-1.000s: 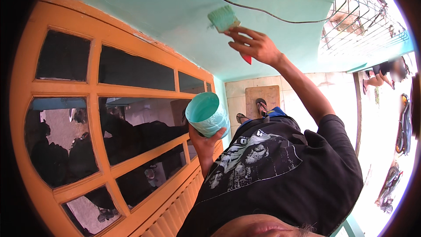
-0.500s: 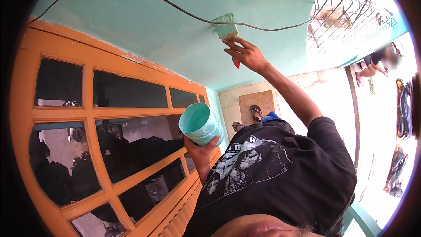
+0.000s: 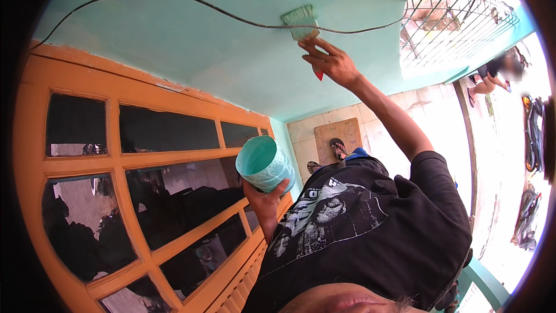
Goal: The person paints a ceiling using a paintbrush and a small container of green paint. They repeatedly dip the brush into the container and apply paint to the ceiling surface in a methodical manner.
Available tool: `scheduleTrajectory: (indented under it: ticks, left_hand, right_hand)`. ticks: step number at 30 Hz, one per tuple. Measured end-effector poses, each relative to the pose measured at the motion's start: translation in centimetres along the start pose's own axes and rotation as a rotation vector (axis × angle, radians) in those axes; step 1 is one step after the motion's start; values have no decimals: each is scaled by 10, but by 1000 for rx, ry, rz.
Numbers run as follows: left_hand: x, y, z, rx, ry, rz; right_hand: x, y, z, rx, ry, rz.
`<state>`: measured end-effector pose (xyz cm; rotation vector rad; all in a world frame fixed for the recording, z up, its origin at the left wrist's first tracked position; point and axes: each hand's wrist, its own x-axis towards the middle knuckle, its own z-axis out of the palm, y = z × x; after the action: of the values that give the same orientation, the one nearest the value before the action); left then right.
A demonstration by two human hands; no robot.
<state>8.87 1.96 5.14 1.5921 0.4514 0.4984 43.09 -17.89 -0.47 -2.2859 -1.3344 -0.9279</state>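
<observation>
The left hand (image 3: 263, 197) is wrapped around the lower side of a tub (image 3: 273, 175), thumb and palm against it, near the person's chest. The tub is tilted, its mouth facing up, its walls coated in turquoise. Farther out, the right hand (image 3: 337, 68) grasps a wide brush (image 3: 304, 18) with bent fingers, the handle's red end showing below. Its bristles are clogged pale green and seem to meet the turquoise wall (image 3: 220, 69), though contact is hard to confirm; a dark cable (image 3: 227, 17) crosses the brush.
</observation>
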Motion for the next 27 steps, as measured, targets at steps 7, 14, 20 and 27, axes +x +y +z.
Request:
scheduleTrajectory:
  ticks: [7, 14, 20, 27]
  left_hand:
    - [3, -3, 2, 12, -26, 11]
    - [-8, -11, 3, -34, 9, 30]
    - [-2, -17, -3, -40, 1, 10]
    - [-8, -9, -5, -35, 35, -3]
  right_hand:
    - [-51, -27, -5, 103, -103, 30]
    - [-59, -69, -23, 643, 314, 672]
    - [-73, -80, -27, 1240, 537, 1237]
    - [-90, -81, -26, 1800, 841, 1632]
